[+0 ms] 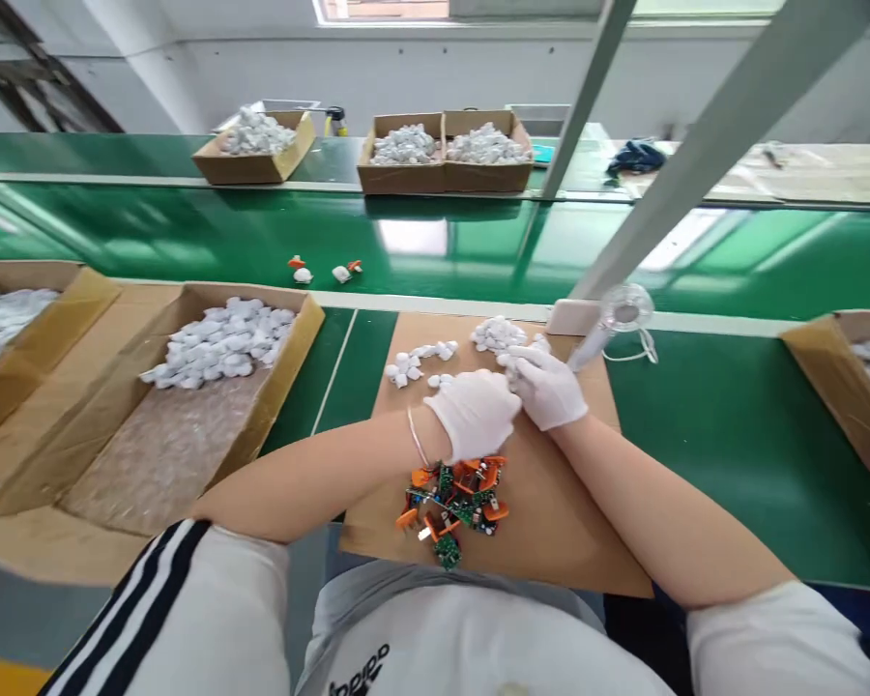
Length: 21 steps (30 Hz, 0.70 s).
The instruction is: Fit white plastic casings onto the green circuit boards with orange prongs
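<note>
Both my hands wear white gloves and meet above a brown cardboard sheet. The fingers of my left hand are curled closed, and whatever is inside them is hidden. Against it, my right hand is also closed, its fingertips pinched on something too small to make out. A heap of small white rounded parts lies just beyond the hands. More loose white parts are scattered to the left. Nearer my body, below the left wrist, sits a pile of green circuit boards with orange pieces.
A small white fan stands by a slanted grey post. Left is an open cardboard box of white parts; another box stands right. Filled boxes line the back shelf. Two white-and-orange pieces lie on the green belt.
</note>
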### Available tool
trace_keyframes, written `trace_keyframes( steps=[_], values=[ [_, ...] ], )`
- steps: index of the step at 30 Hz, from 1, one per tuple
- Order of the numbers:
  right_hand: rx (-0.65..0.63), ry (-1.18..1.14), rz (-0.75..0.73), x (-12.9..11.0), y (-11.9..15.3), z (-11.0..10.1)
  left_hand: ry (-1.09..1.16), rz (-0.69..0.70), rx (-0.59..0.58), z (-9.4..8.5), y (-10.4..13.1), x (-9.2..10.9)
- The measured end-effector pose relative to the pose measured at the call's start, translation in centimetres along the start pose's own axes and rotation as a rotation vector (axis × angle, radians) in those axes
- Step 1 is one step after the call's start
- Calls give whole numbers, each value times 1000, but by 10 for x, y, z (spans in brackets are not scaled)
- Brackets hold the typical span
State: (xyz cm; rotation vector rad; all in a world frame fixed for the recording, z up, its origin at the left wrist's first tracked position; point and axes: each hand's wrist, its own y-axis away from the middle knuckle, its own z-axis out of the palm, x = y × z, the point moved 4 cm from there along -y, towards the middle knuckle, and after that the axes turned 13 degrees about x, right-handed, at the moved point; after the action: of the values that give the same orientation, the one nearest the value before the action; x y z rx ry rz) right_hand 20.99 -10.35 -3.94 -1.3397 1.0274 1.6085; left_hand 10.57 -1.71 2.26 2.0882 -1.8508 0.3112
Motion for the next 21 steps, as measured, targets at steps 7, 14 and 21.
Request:
trace_keyframes(
  steps=[7,14,21],
  values=[
    [-36,-187,44,13,-5,-2,-69,165,-311,15,-31,6],
    [-147,-113,109,10,-2,1,0,234,-358,6,-26,2],
    [-193,-109,157,16,-4,-4,12,191,-379,12,-20,11]
  ],
)
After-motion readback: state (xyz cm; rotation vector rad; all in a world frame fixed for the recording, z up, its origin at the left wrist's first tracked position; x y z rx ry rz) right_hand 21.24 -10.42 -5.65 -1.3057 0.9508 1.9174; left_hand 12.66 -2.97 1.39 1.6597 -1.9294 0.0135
